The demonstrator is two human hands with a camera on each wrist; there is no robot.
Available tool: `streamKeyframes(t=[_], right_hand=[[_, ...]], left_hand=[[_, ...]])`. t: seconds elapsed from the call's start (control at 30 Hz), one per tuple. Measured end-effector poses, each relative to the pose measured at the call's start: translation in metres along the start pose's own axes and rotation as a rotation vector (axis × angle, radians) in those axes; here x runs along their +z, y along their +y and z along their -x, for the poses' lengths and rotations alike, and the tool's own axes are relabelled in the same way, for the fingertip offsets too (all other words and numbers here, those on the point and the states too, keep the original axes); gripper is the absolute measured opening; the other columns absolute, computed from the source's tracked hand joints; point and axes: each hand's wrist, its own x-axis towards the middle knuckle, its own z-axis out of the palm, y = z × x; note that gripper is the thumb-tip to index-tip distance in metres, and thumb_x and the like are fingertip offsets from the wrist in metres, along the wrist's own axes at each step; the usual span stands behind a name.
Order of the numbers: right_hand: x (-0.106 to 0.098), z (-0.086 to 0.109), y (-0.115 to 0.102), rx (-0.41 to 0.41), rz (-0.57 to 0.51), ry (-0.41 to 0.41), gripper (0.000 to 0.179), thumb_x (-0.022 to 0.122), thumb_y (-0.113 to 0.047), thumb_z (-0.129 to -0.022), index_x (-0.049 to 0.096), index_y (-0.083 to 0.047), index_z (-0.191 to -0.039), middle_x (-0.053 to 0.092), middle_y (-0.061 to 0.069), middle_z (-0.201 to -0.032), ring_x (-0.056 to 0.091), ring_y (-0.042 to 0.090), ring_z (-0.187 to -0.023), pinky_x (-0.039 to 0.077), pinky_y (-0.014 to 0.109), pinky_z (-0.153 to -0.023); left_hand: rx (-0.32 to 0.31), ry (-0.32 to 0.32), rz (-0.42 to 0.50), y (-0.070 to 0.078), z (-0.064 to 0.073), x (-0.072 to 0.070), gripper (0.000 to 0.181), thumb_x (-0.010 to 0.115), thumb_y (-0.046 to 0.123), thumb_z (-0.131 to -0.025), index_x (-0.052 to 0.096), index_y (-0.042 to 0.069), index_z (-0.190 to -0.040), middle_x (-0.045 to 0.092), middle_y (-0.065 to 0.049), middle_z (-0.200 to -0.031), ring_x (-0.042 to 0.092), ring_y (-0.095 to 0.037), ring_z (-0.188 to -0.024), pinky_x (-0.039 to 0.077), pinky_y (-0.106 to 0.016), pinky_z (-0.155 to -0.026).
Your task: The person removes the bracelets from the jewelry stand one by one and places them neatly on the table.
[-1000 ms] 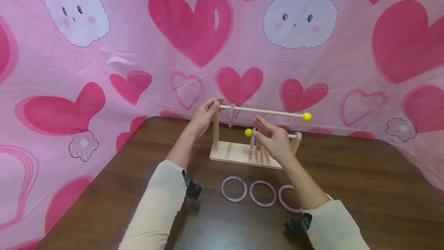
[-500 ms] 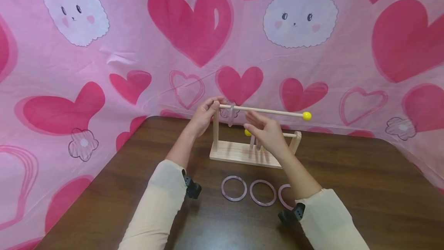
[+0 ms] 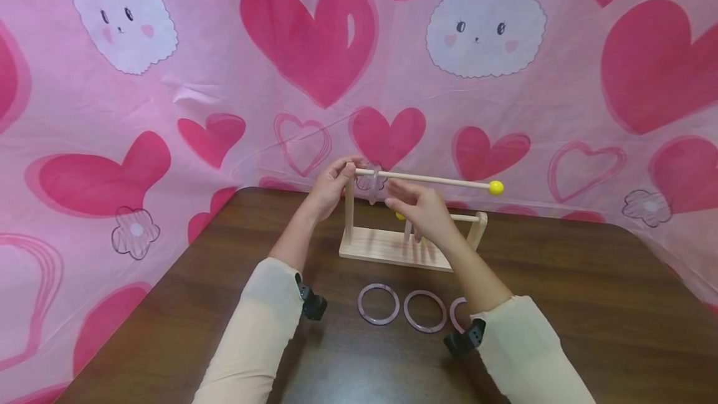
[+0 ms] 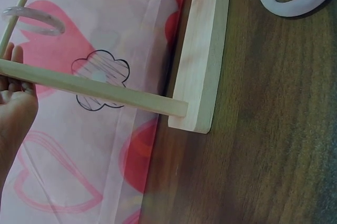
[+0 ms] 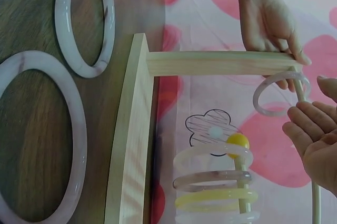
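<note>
A wooden bangle stand (image 3: 370, 245) has one post at each end. My left hand (image 3: 327, 191) pinches the top of its left post, thumb in front and fingers behind. A pale purple bangle (image 3: 375, 194) hangs on the upper rod (image 3: 437, 179), close to that post. My right hand (image 3: 423, 211) is just below the rod with fingers extended, fingertips near this bangle. In the right wrist view, several bangles, among them a yellow bangle (image 5: 216, 199), hang on the lower rod (image 5: 243, 182) behind a yellow ball (image 5: 238, 140). In the head view my right hand partly hides them.
On the brown table (image 3: 348, 366), in front of the stand, lie a left bangle (image 3: 378, 322), a middle bangle (image 3: 430, 330) and a right bangle (image 3: 453, 312) partly behind my right forearm. A yellow ball (image 3: 496, 187) caps the upper rod. A pink curtain (image 3: 392, 80) hangs behind.
My right hand has moved left along the underside of the upper rod, towards the hanging bangle. The left hand stays on the post, and the stand has not moved.
</note>
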Motion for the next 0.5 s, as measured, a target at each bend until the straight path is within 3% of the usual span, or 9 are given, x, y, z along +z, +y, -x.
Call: streamKeyframes(t=[0.07,0.13,0.17,0.23,0.37,0.4,0.5], right_hand=[[0.002,-0.003,0.0,0.001,0.01,-0.012,0.047,0.067,-0.018,-0.086,0.053,-0.002,-0.128,0.058,0.01,-0.122,0.061,0.022,-0.101,0.044,0.022,-0.041],[0.005,-0.005,-0.001,-0.011,0.022,-0.019,0.046,0.067,-0.016,-0.086,0.054,-0.001,-0.127,0.059,0.011,-0.12,0.06,0.022,-0.103,0.05,0.021,-0.058],[0.007,-0.007,0.0,-0.013,0.044,-0.02,0.045,0.067,-0.017,-0.086,0.055,-0.002,-0.126,0.06,0.011,-0.12,0.064,0.022,-0.094,0.051,0.024,-0.059],[0.011,-0.009,-0.001,-0.026,0.069,-0.016,0.043,0.067,-0.016,-0.086,0.056,-0.001,-0.125,0.06,0.011,-0.118,0.062,0.022,-0.097,0.05,0.026,-0.076],[0.021,-0.013,-0.001,-0.037,0.134,0.029,0.04,0.069,-0.019,-0.085,0.06,0.0,-0.12,0.063,0.011,-0.113,0.063,0.023,-0.094,0.05,0.033,-0.077],[0.023,-0.014,-0.001,-0.038,0.129,0.043,0.039,0.069,-0.018,-0.084,0.061,0.0,-0.118,0.063,0.012,-0.112,0.06,0.023,-0.103,0.048,0.034,-0.083],[0.03,-0.017,-0.001,-0.042,0.146,0.087,0.037,0.07,-0.02,-0.083,0.064,-0.001,-0.114,0.065,0.013,-0.106,0.062,0.024,-0.099,0.049,0.036,-0.081]], left_hand=[[-0.006,0.001,-0.002,0.001,0.0,0.0,0.062,0.053,0.038,-0.085,0.045,-0.006,-0.126,0.059,0.003,-0.106,0.05,-0.015,-0.102,0.032,-0.039,-0.098],[-0.014,0.003,-0.003,0.001,0.0,0.0,0.057,0.052,0.035,-0.088,0.045,-0.007,-0.125,0.059,0.006,-0.104,0.049,-0.015,-0.102,0.033,-0.037,-0.096],[-0.017,0.004,-0.004,0.001,0.0,0.0,0.054,0.051,0.033,-0.089,0.045,-0.007,-0.125,0.059,0.007,-0.103,0.049,-0.015,-0.103,0.033,-0.035,-0.095],[-0.017,0.003,-0.003,0.001,0.0,0.0,0.048,0.05,0.029,-0.091,0.046,-0.007,-0.123,0.059,0.007,-0.102,0.049,-0.015,-0.105,0.034,-0.033,-0.094],[-0.009,-0.003,0.003,0.001,0.0,0.0,0.034,0.05,0.029,-0.092,0.054,0.003,-0.113,0.059,0.008,-0.103,0.048,-0.016,-0.106,0.033,-0.034,-0.094],[-0.005,-0.005,0.006,0.001,0.0,0.0,0.031,0.05,0.031,-0.091,0.056,0.007,-0.11,0.059,0.007,-0.103,0.048,-0.016,-0.106,0.033,-0.035,-0.095],[0.011,-0.015,0.019,0.001,0.001,0.0,0.027,0.051,0.034,-0.088,0.056,0.014,-0.105,0.058,0.006,-0.103,0.048,-0.017,-0.105,0.03,-0.043,-0.099]])
